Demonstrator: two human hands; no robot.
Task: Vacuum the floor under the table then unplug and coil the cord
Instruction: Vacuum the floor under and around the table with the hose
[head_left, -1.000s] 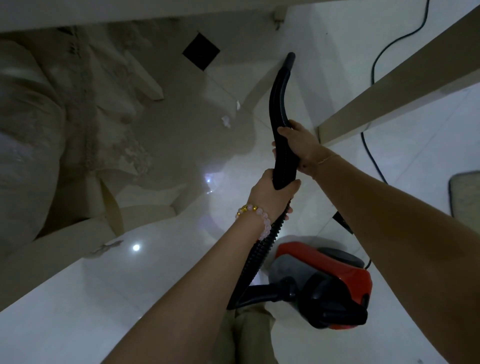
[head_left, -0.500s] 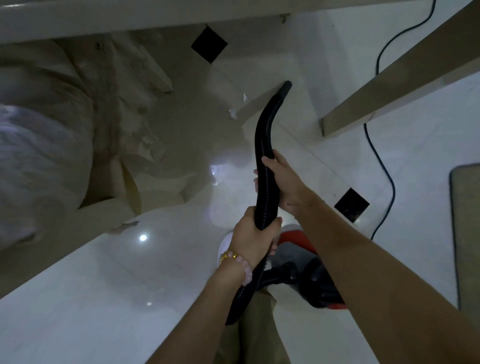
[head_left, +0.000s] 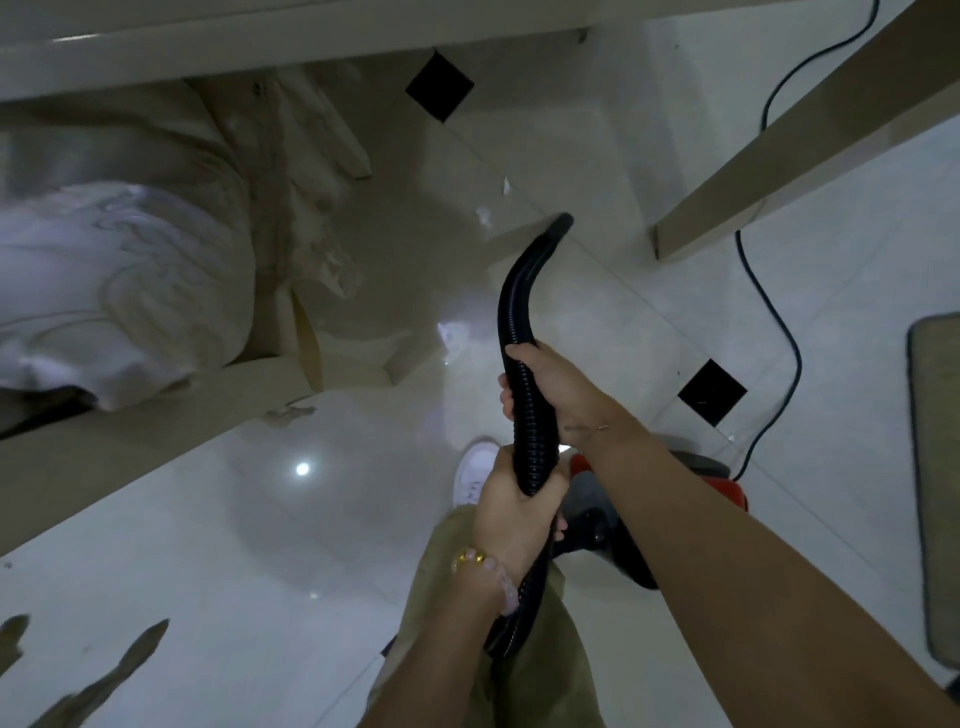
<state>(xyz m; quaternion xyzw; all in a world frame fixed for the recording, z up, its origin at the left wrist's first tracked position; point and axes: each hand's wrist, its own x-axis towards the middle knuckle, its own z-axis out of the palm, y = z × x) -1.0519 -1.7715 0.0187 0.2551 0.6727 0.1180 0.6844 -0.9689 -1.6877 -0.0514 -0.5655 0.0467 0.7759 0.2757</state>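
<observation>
On the floor below the table's edge, you held the hose in both grips, left hand behind right hand; keeping the nozzle low beside the scraps served best.

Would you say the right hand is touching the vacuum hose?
Touching: the head view shows the right hand wrapped around the vacuum hose, fingers curled over its ribbed surface.

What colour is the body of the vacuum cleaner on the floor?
Red with dark grey or black parts, as far as the arms leave the vacuum cleaner visible in the head view.
</observation>
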